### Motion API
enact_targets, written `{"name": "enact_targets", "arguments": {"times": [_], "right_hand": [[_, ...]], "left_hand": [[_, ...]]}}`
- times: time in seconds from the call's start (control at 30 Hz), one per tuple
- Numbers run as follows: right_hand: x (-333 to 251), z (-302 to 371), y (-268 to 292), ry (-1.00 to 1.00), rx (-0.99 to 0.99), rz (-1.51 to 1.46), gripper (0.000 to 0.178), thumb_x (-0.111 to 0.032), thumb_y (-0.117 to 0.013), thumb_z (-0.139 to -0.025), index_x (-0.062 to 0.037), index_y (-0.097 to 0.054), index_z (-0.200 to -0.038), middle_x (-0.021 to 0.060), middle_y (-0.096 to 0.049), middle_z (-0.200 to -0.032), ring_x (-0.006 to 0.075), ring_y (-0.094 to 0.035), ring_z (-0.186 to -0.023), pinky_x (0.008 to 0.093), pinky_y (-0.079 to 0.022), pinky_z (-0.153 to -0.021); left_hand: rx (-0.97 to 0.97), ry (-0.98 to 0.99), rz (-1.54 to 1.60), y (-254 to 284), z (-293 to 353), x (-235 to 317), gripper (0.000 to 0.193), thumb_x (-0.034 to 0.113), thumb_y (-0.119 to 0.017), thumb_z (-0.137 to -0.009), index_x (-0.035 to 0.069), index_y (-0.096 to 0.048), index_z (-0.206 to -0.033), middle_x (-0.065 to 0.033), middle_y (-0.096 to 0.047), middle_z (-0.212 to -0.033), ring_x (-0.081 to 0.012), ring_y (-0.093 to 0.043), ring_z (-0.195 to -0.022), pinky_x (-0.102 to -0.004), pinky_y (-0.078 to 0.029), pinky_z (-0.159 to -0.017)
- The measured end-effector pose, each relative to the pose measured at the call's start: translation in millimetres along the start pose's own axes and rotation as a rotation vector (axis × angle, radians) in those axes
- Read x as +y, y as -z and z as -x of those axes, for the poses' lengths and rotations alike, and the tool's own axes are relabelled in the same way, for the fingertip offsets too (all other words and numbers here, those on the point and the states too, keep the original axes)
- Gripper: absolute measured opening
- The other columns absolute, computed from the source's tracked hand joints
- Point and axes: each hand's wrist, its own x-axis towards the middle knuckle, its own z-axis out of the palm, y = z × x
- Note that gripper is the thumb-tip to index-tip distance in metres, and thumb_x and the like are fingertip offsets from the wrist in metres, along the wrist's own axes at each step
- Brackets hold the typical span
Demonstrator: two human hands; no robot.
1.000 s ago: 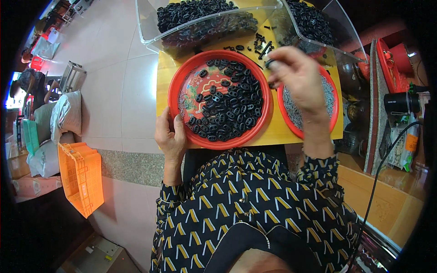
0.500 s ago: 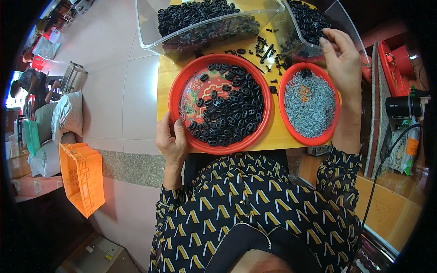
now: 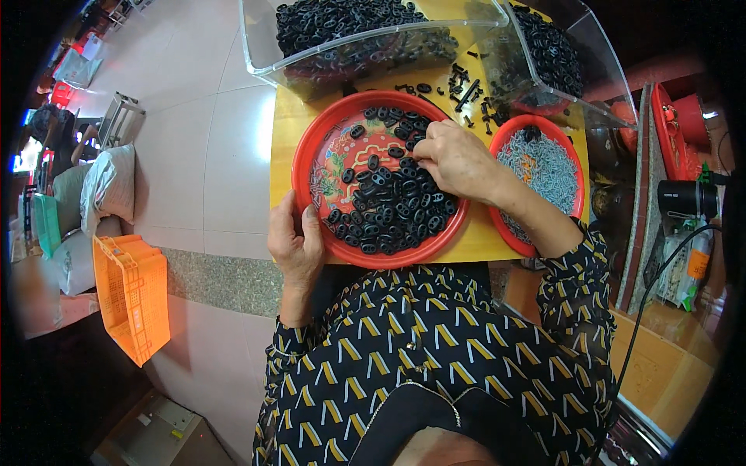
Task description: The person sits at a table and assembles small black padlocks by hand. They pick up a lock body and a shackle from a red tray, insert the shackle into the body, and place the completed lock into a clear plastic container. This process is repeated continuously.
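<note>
A round red tray (image 3: 301, 167) with a patterned bottom lies before me, with many small black oval two-hole pieces (image 3: 396, 206) heaped mostly in its right and near parts. A few thin silvery pins (image 3: 317, 182) lie at its left side. My left hand (image 3: 298, 245) grips the tray's left rim, thumb on the inner side. My right hand (image 3: 458, 159) reaches over the tray's right rim, its fingertips pinched together down among the black pieces. Whatever they hold is hidden. Beside it, partly under my right forearm, a smaller red tray (image 3: 579, 182) holds many silvery screw-like pins (image 3: 544, 167).
Two clear plastic bins (image 3: 373, 37) (image 3: 579, 97) of black pieces stand at the table's far side. Loose black screw-like parts (image 3: 466, 93) lie on the yellow table (image 3: 284, 124) between bins and trays. An orange crate (image 3: 136, 299) stands on the floor at left.
My right hand has moved from the right bin's near edge, left and toward me, onto the black pieces in the round tray. My left hand stays at the rim.
</note>
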Motion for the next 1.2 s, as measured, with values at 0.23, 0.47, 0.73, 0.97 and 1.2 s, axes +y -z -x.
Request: {"name": "enact_targets", "arguments": {"times": [0.23,0.47,0.73,0.97,1.2], "right_hand": [[-3,5,0,0.005,-0.043,0.068,0.016,-0.004,-0.055,-0.066,-0.0042,-0.061,-0.081,0.0167,-0.053,-0.079,0.0317,-0.051,-0.08,0.0393,-0.042,-0.073],[-7,4,-11,0.07,0.016,0.131,0.013,-0.002,-0.053,-0.066,-0.0018,-0.056,-0.079,0.0158,-0.051,-0.08,0.0317,-0.05,-0.08,0.0393,-0.043,-0.071],[-12,9,16,0.153,0.289,0.031,0.009,-0.001,-0.052,-0.066,-0.0002,-0.051,-0.075,0.0155,-0.05,-0.076,0.0303,-0.051,-0.077,0.0396,-0.042,-0.068],[-13,16,53,-0.065,0.377,-0.293,0.009,-0.003,-0.055,-0.069,0.0,-0.049,-0.074,0.0139,-0.052,-0.067,0.0278,-0.054,-0.064,0.0355,-0.042,-0.057],[-16,10,-4,0.119,0.342,-0.335,0.011,-0.001,-0.057,-0.067,0.0009,-0.051,-0.076,0.0146,-0.054,-0.072,0.0306,-0.055,-0.067,0.0353,-0.043,-0.06]], "left_hand": [[-0.066,0.059,0.022,3,1,2,0.029,0.005,-0.055,-0.082,-0.006,-0.05,-0.108,-0.01,-0.055,-0.092,-0.0152,-0.055,-0.082,-0.0263,-0.045,-0.072],[0.024,0.003,0.066,-3,1,-6,0.028,0.005,-0.06,-0.077,-0.005,-0.053,-0.103,-0.0078,-0.052,-0.074,-0.0143,-0.05,-0.063,-0.0247,-0.042,-0.059],[0.019,-0.016,0.013,-2,0,-3,0.027,0.004,-0.059,-0.078,-0.005,-0.053,-0.103,-0.007,-0.053,-0.076,-0.0127,-0.049,-0.065,-0.0245,-0.042,-0.059],[0.015,0.034,0.061,-3,3,-2,0.027,0.002,-0.057,-0.078,-0.005,-0.052,-0.104,-0.0072,-0.053,-0.078,-0.0129,-0.05,-0.065,-0.0246,-0.043,-0.06],[0.045,-0.078,-0.009,-2,-2,-5,0.026,0.002,-0.058,-0.075,-0.004,-0.054,-0.1,-0.0135,-0.054,-0.075,-0.0233,-0.054,-0.066,-0.0306,-0.043,-0.061]]}}
